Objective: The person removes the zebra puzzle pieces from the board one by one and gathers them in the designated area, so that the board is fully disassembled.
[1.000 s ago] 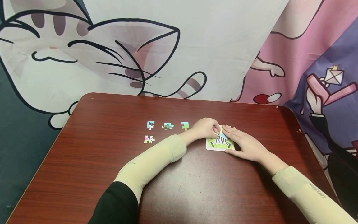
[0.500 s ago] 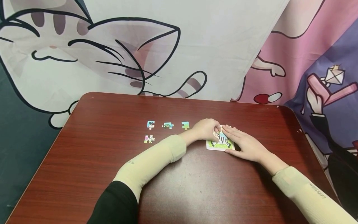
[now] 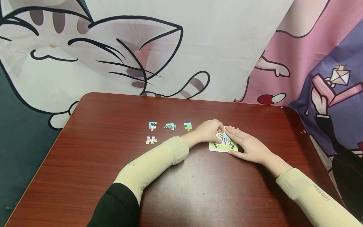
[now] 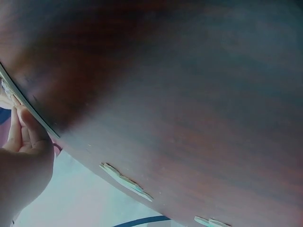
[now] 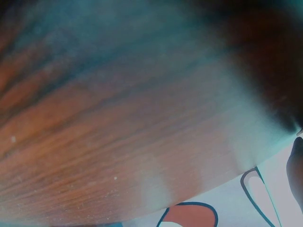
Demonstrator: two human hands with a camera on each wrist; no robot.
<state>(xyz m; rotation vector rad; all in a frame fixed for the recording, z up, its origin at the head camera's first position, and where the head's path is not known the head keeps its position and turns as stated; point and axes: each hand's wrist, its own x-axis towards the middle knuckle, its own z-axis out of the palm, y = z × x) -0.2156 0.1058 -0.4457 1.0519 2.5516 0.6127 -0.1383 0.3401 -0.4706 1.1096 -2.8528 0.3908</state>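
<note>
A small zebra jigsaw puzzle [image 3: 226, 145] with a pale border lies on the table, right of the middle. My left hand [image 3: 209, 130] reaches over its left side in the head view, fingers bent, thumb and fingertips at the picture. The left wrist view shows this hand [image 4: 29, 142] at the edge of the puzzle; whether a piece is between its fingertips cannot be made out. My right hand [image 3: 249, 145] rests with straight fingers along the puzzle's right side, thumb at its lower right corner. Only a dark sliver of that hand [image 5: 296, 170] shows in the right wrist view.
Several loose puzzle pieces lie to the left: a blue one [image 3: 152, 125], a blue-green one [image 3: 170, 126], a green one [image 3: 187, 126], and a pink-and-white one [image 3: 151, 140]. The brown table [image 3: 119, 110] ends at a cartoon-printed cloth [image 3: 227, 47].
Both hands stay at the puzzle in nearly the same pose. The loose pieces have not moved; the head view has shifted very slightly.
</note>
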